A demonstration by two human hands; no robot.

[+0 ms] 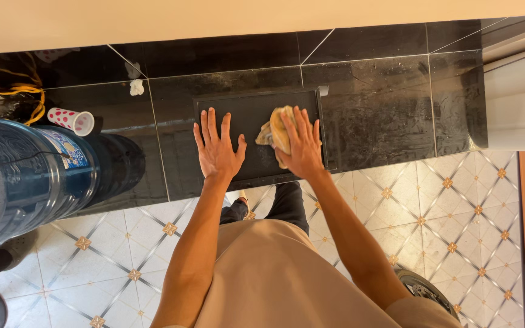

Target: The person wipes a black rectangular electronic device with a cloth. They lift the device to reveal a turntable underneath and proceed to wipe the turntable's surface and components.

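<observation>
Two bare hands rest on a flat black tray (pixel 256 115) that lies on a glossy black tiled table (pixel 384 115). The left hand (pixel 217 149) is spread wide, fingers apart and palm pressed flat against the tray's left half, holding nothing. The right hand (pixel 302 143) lies with its fingers extended and slightly fanned over a crumpled yellowish cloth (pixel 274 130), pressing it down onto the right half of the tray; part of the cloth sticks out to the left of the palm, toward the other hand, while the rest is hidden under the fingers. The tray sits at the near edge of the table, directly in front of the person, whose beige shirt (pixel 274 279) fills the lower middle of the view. To the left, well apart from the tray, a large blue water bottle (pixel 25 176) lies on its side along the table's edge, and a white paper cup with red dots (pixel 73 119) lies tipped over just beyond it. A small white crumpled scrap (pixel 136 87) lies on the table farther back, and a yellow cord (pixel 13 91) is coiled in the far left corner. Below the table spreads a pale tiled floor (pixel 456 218) with gold star ornaments.
</observation>
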